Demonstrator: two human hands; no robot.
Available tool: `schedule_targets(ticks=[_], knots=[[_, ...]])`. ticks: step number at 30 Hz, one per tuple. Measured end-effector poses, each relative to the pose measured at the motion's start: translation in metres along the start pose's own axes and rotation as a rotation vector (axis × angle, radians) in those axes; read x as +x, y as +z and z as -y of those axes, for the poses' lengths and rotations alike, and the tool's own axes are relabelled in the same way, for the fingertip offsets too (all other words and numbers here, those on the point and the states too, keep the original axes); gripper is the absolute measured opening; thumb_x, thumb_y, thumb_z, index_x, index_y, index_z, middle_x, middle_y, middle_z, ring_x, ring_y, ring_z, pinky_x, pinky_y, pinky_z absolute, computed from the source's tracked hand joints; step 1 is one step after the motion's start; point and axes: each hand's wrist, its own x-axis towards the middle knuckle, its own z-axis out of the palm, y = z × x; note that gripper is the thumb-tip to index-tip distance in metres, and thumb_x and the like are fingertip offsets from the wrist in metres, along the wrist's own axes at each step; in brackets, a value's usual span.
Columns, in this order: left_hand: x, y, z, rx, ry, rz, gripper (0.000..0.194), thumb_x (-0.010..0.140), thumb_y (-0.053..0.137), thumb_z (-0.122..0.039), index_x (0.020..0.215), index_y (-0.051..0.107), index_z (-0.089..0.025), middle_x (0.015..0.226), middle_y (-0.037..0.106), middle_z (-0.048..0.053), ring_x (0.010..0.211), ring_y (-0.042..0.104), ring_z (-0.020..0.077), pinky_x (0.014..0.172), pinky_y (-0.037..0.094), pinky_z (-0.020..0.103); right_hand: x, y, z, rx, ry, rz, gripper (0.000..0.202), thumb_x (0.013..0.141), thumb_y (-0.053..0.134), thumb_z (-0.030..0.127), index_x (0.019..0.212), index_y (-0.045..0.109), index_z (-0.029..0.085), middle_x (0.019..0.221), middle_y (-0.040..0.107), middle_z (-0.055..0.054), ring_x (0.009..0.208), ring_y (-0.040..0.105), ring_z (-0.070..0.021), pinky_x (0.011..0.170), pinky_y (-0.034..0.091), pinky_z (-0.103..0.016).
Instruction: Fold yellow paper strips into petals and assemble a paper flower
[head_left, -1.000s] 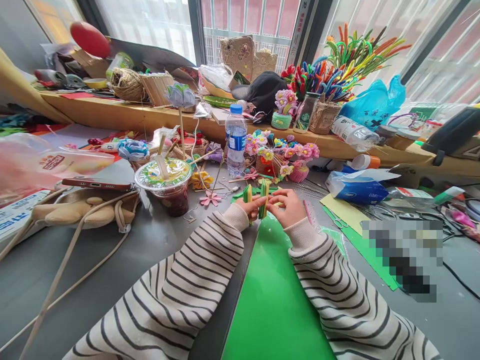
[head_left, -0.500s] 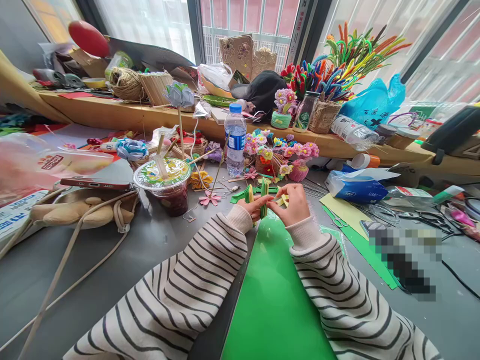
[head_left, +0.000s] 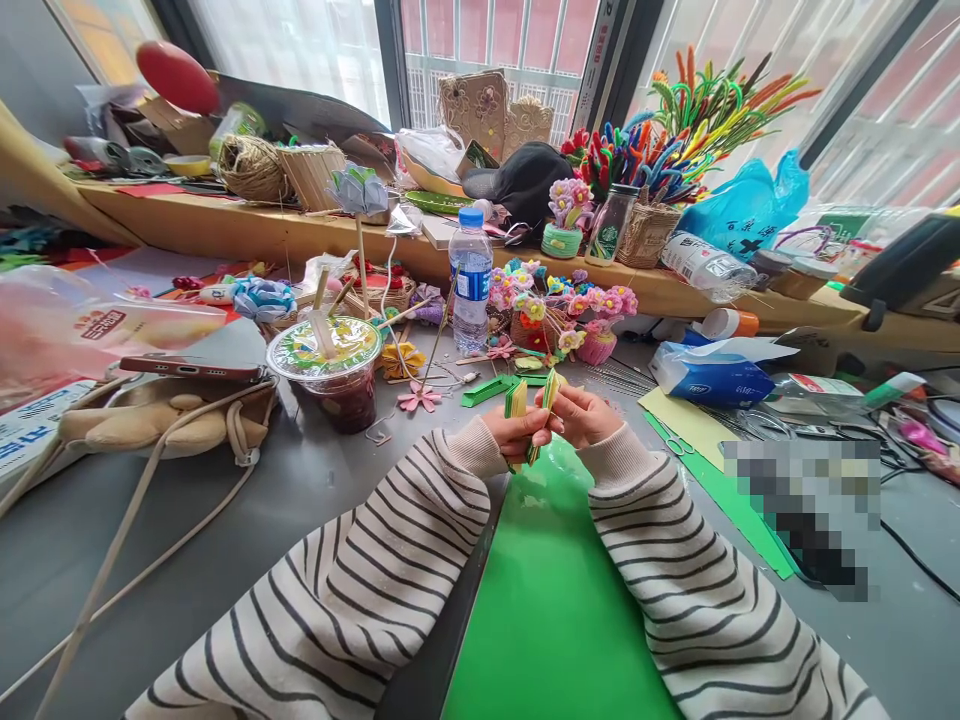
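My left hand (head_left: pixel 516 432) is closed around a folded green and yellow paper piece (head_left: pixel 516 400), whose pleats stick up above the fingers. Right beside it, my right hand (head_left: pixel 583 415) pinches the edge of a second green and yellow folded part (head_left: pixel 550 390), which stands upright between the two hands. The fingertips of both hands nearly meet there. Under the hands lies a glossy green sheet (head_left: pixel 559 590). Just behind them, a green folded strip (head_left: pixel 489 390) rests on the grey table (head_left: pixel 330 510).
A lidded drink cup (head_left: pixel 337 385) and a pink paper flower (head_left: pixel 420 397) are at the left. A water bottle (head_left: pixel 471 285) stands behind the hands. Small scissors (head_left: pixel 677 438), green and yellow sheets and a blue tissue pack (head_left: pixel 712 372) lie at the right.
Both hands have come slightly nearer to me, and my right hand has tilted over toward the left one. The folded paper has turned to show more yellow. The green strip behind is more exposed.
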Motion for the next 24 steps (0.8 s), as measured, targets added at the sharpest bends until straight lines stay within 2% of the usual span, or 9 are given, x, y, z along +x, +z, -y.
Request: schedule_targets(ticks=[4,9,11,14,17,18,21,22,24], knots=[[0.001,0.000,0.002,0.023,-0.016,-0.027,0.040,0.056,0.059,-0.047,0.073,0.053,-0.011,0.048,0.043,-0.006,0.025,0.019,-0.0024,0.026,0.009,0.018,0.001,0.003,-0.005,0.047,-0.005,-0.056,0.031,0.049,0.065,0.044,0.059,0.053,0.017,0.041,0.039,0.008,0.035,0.038,-0.0046,0.036,0.034,-0.019],[0.002,0.001,0.003,0.034,-0.007,-0.073,0.041,0.054,0.060,-0.048,0.067,0.051,-0.011,0.041,0.039,-0.007,0.024,0.018,-0.0013,0.027,0.009,0.018,0.001,0.006,-0.010,0.109,0.031,-0.047,0.034,0.047,0.065,0.047,0.061,0.055,0.016,0.038,0.040,0.008,0.031,0.040,-0.0051,0.036,0.034,-0.020],[0.001,0.002,0.002,0.059,0.008,-0.116,0.040,0.055,0.059,-0.048,0.067,0.052,-0.010,0.035,0.033,-0.008,0.024,0.019,-0.0001,0.027,0.011,0.018,0.003,0.004,-0.012,0.123,0.023,-0.068,0.035,0.045,0.067,0.045,0.061,0.058,0.015,0.040,0.045,0.007,0.032,0.039,-0.0038,0.035,0.032,-0.019],[0.003,0.005,0.002,0.099,0.055,-0.275,0.038,0.057,0.058,-0.047,0.070,0.052,-0.012,0.030,0.026,-0.010,0.024,0.022,0.0017,0.029,0.012,0.017,0.007,-0.002,-0.014,0.191,-0.043,-0.260,0.033,0.042,0.069,0.042,0.059,0.059,0.016,0.052,0.054,0.004,0.042,0.046,-0.0050,0.040,0.036,-0.019],[0.006,0.005,0.001,0.092,0.140,-0.428,0.035,0.057,0.058,-0.047,0.060,0.045,-0.015,0.029,0.024,-0.011,0.022,0.019,0.0013,0.028,0.010,0.016,0.010,-0.008,-0.016,0.219,-0.102,-0.441,0.030,0.043,0.069,0.041,0.057,0.060,0.016,0.054,0.055,0.004,0.044,0.044,-0.0038,0.040,0.034,-0.017],[0.007,0.004,0.001,0.079,0.164,-0.456,0.036,0.056,0.058,-0.047,0.056,0.040,-0.016,0.029,0.023,-0.011,0.022,0.018,0.0009,0.027,0.009,0.016,0.010,-0.008,-0.016,0.205,-0.099,-0.444,0.030,0.044,0.069,0.041,0.057,0.060,0.016,0.048,0.051,0.005,0.039,0.040,-0.0025,0.036,0.030,-0.017],[0.009,0.001,0.000,0.057,0.193,-0.447,0.041,0.054,0.060,-0.047,0.051,0.033,-0.017,0.032,0.022,-0.011,0.023,0.019,0.0003,0.027,0.010,0.015,0.010,-0.006,-0.017,0.172,-0.067,-0.325,0.031,0.048,0.067,0.043,0.057,0.060,0.014,0.031,0.033,0.009,0.028,0.024,0.0002,0.028,0.015,-0.016],[0.009,0.000,0.000,0.051,0.190,-0.429,0.041,0.054,0.060,-0.047,0.052,0.033,-0.016,0.033,0.024,-0.011,0.024,0.021,0.0003,0.027,0.012,0.015,0.010,-0.004,-0.017,0.174,-0.070,-0.292,0.032,0.049,0.066,0.044,0.056,0.058,0.014,0.031,0.033,0.009,0.027,0.022,0.0005,0.027,0.013,-0.016],[0.009,-0.002,-0.001,0.003,0.165,-0.382,0.038,0.055,0.060,-0.047,0.056,0.038,-0.016,0.036,0.029,-0.009,0.026,0.026,0.0008,0.029,0.016,0.015,0.009,-0.003,-0.018,0.190,-0.082,-0.286,0.032,0.050,0.065,0.045,0.055,0.055,0.014,0.037,0.045,0.007,0.026,0.025,0.0009,0.027,0.014,-0.015]])
